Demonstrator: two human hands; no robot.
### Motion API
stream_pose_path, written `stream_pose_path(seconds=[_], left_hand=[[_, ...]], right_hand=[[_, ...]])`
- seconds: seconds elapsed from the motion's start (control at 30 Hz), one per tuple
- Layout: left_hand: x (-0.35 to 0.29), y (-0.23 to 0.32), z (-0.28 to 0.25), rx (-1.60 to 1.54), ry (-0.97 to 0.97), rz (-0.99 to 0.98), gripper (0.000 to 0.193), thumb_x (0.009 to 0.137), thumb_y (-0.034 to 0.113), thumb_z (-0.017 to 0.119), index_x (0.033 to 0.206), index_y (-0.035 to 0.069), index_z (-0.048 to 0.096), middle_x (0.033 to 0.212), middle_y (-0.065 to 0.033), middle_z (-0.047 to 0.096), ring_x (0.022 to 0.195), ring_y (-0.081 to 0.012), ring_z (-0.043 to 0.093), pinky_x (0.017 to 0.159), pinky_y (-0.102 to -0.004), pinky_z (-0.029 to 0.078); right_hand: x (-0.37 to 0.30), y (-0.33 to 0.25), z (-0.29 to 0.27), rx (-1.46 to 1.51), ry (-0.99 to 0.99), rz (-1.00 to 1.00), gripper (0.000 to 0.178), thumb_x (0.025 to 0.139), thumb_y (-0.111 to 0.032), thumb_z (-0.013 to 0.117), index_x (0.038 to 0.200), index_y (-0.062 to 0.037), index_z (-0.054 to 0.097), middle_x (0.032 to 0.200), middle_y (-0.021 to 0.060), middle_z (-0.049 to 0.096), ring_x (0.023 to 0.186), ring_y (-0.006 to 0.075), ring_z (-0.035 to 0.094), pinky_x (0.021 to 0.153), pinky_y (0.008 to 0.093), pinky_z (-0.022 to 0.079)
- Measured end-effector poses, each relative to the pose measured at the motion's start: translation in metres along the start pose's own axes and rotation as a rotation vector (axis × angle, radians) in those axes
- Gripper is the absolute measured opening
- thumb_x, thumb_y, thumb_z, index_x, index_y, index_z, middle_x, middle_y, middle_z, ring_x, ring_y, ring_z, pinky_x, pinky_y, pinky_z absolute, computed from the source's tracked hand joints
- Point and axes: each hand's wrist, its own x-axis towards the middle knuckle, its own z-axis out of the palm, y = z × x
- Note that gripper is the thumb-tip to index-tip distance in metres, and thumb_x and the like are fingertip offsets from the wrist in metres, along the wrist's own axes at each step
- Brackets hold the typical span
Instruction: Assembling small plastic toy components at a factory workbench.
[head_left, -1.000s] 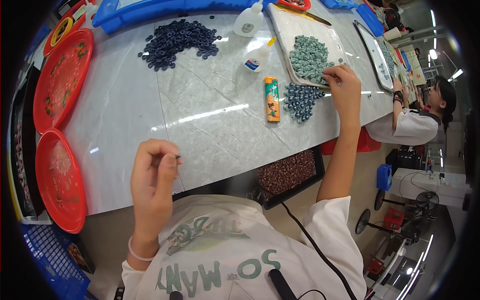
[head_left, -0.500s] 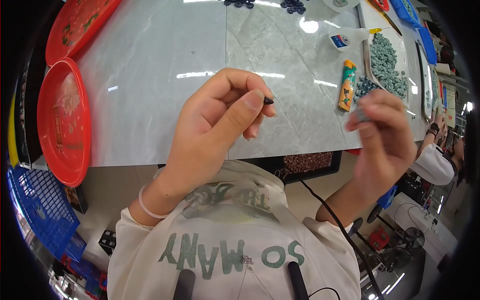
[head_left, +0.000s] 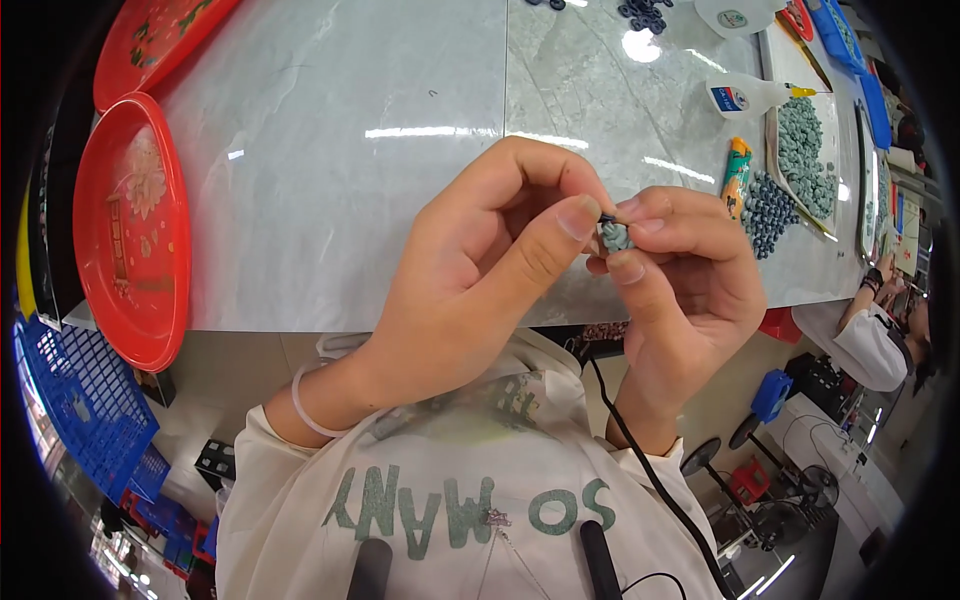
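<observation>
My two hands meet over the near part of the table, fingertips almost touching. My left hand (head_left: 490, 265) pinches a small dark piece (head_left: 606, 218) between thumb and forefinger, and most of it is hidden by the fingers. In my right hand (head_left: 690, 265), thumb and fingers grip a small grey-green knotted piece (head_left: 615, 236). That piece sits right against the dark one. Beyond my right hand lie a pile of small dark blue pieces (head_left: 768, 215) and a heap of grey-green pieces (head_left: 800, 140) on a white tray (head_left: 772, 125).
An orange and green tube-shaped packet (head_left: 736, 178) lies beside the piles. Past it is a squeeze bottle (head_left: 742, 97) with a yellow tip. Dark ring-shaped pieces (head_left: 642, 14) are at the far edge. A red oval tray (head_left: 130, 230) stands left; a co-worker's arm (head_left: 870, 290) shows right.
My right hand has come left to my left hand, bringing the grey-green piece against the dark piece. My left hand has shifted right. The view has moved slightly left.
</observation>
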Motion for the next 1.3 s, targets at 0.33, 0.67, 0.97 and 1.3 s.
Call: stream_pose_path(seconds=[0.33, 0.67, 0.97, 1.3], left_hand=[[0.001, 0.000, -0.006, -0.008, -0.055, -0.017, 0.022, 0.089, 0.022, 0.055, 0.096, 0.002, 0.050, 0.082, -0.0012, 0.052, 0.063, -0.0050, 0.042, 0.055, -0.0184, 0.034], [0.000, -0.002, -0.003, 0.059, -0.032, 0.065, 0.017, 0.088, 0.016, 0.055, 0.095, 0.002, 0.050, 0.090, -0.0026, 0.048, 0.068, -0.0064, 0.044, 0.056, -0.0192, 0.036], [0.000, -0.015, -0.009, 0.704, -0.035, 0.677, 0.016, 0.083, 0.004, 0.059, 0.098, 0.002, 0.053, 0.094, -0.0088, 0.048, 0.075, -0.0110, 0.047, 0.062, -0.0216, 0.041], [-0.006, -0.002, -0.006, 0.572, -0.065, 0.454, 0.014, 0.081, 0.002, 0.061, 0.094, 0.000, 0.059, 0.090, -0.0088, 0.051, 0.072, -0.0099, 0.047, 0.062, -0.0198, 0.040]], right_hand=[[-0.002, -0.001, -0.005, -0.057, -0.013, -0.030, 0.017, 0.072, 0.008, 0.061, 0.086, 0.0035, 0.054, 0.092, 0.0174, 0.055, 0.080, 0.0198, 0.058, 0.063, 0.0264, 0.053], [0.001, 0.005, 0.001, -0.266, 0.030, -0.337, 0.024, 0.064, 0.016, 0.062, 0.084, 0.0030, 0.059, 0.087, 0.0173, 0.059, 0.077, 0.0206, 0.061, 0.065, 0.0248, 0.051], [-0.007, 0.002, 0.001, -0.155, 0.021, -0.231, 0.017, 0.071, 0.007, 0.064, 0.085, -0.0001, 0.057, 0.089, 0.0157, 0.055, 0.081, 0.0203, 0.057, 0.070, 0.0258, 0.048], [-0.006, 0.009, 0.002, -0.166, 0.092, -0.375, 0.029, 0.061, 0.017, 0.065, 0.085, 0.0031, 0.060, 0.088, 0.0179, 0.058, 0.073, 0.0193, 0.061, 0.061, 0.0236, 0.052]])
